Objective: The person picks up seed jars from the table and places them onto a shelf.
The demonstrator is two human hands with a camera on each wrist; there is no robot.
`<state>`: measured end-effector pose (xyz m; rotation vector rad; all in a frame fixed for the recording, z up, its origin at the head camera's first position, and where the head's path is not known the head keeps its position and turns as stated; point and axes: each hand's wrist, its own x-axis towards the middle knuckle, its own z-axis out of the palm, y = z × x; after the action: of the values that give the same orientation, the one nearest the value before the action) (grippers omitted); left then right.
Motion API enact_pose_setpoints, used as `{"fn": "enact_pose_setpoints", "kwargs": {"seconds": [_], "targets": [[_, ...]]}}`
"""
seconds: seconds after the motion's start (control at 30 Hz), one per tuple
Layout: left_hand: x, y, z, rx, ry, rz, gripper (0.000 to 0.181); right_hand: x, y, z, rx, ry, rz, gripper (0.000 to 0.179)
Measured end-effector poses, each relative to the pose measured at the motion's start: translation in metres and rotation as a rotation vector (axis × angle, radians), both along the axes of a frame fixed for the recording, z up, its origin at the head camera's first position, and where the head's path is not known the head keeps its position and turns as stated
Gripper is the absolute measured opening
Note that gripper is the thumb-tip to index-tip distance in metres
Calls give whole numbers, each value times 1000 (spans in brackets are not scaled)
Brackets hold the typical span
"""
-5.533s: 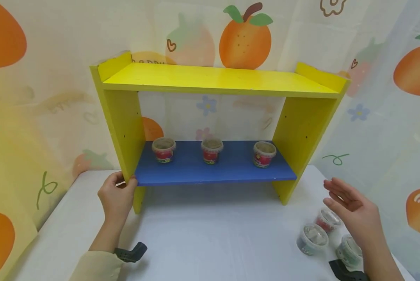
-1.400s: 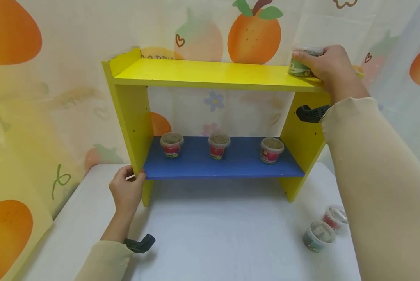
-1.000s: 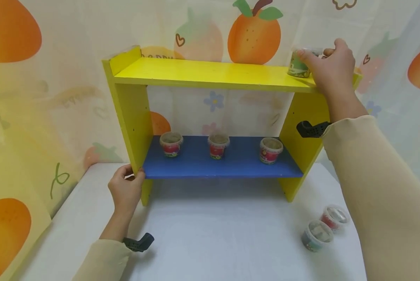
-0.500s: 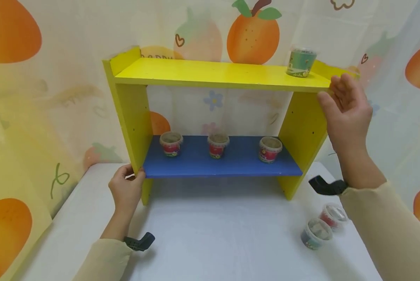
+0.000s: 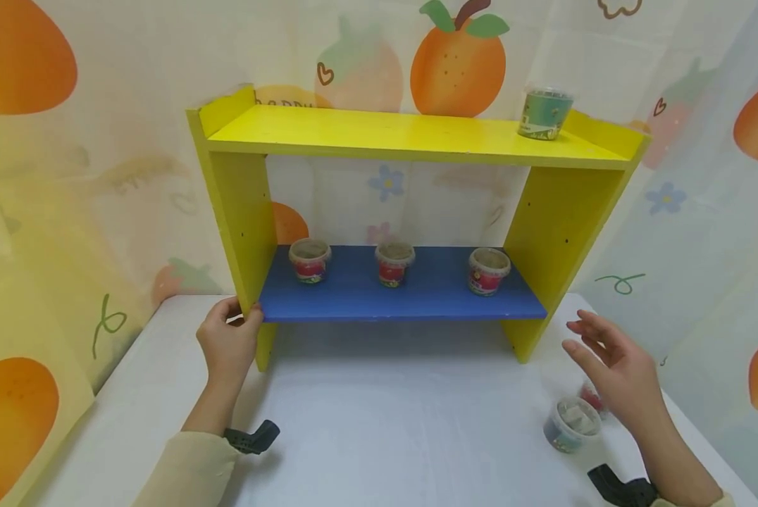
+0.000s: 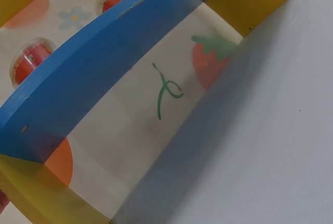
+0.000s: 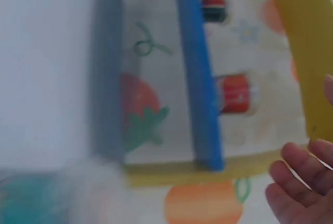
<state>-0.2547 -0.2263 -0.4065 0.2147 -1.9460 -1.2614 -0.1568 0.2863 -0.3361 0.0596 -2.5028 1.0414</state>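
Observation:
My left hand [image 5: 228, 348] grips the left side panel of a yellow shelf unit [image 5: 379, 134], thumb at the corner of its blue board [image 5: 379, 303]. On that board stand three small red-labelled plastic tubs: left tub [image 5: 310, 270], middle tub [image 5: 394, 272], right tub [image 5: 485, 280]. A green tub [image 5: 544, 116] sits upright at the right end of the yellow top. Fingers spread and holding nothing, my right hand [image 5: 626, 384] hovers above two tubs on the table: a blue-green tub [image 5: 568, 431] with a clear lid and a red tub [image 5: 589, 396], partly hidden by the hand.
The white table [image 5: 404, 436] extends under and in front of the shelf unit. Behind it hangs a fruit-print cloth [image 5: 113, 232]. A dark camera mount [image 5: 252, 438] juts from the left wrist, another mount [image 5: 620, 487] from the right.
The green tub went from the table to the top's right end, where my right hand let go of it. That hand has since dropped back over the table tubs. My left hand keeps its grip.

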Motion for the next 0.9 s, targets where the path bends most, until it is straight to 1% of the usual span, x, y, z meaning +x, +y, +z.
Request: {"fn": "enact_pose_setpoints", "kwargs": {"seconds": [0.2, 0.23, 0.37, 0.43, 0.57, 0.67, 0.8, 0.9], "targets": [[0, 0, 0, -4, 15, 1, 24, 17, 18, -29, 93, -294, 1, 68], [0, 0, 0, -3, 17, 0, 24, 19, 20, -34, 116, -327, 1, 70], [-1, 0, 2, -6, 21, -2, 24, 28, 25, -50, 127, -442, 37, 75], [-1, 0, 3, -7, 22, -6, 24, 30, 27, -57, 146, -474, 49, 77], [-2, -1, 1, -8, 29, -4, 23, 31, 29, -67, 130, -521, 54, 84], [-2, -2, 0, -9, 32, -2, 23, 28, 31, -72, 51, -567, 56, 86], [-1, -1, -2, -10, 23, -4, 24, 25, 36, -79, -88, -619, 77, 85], [-2, -2, -3, -11, 18, -2, 24, 24, 38, -85, -152, -618, 95, 82]]}}
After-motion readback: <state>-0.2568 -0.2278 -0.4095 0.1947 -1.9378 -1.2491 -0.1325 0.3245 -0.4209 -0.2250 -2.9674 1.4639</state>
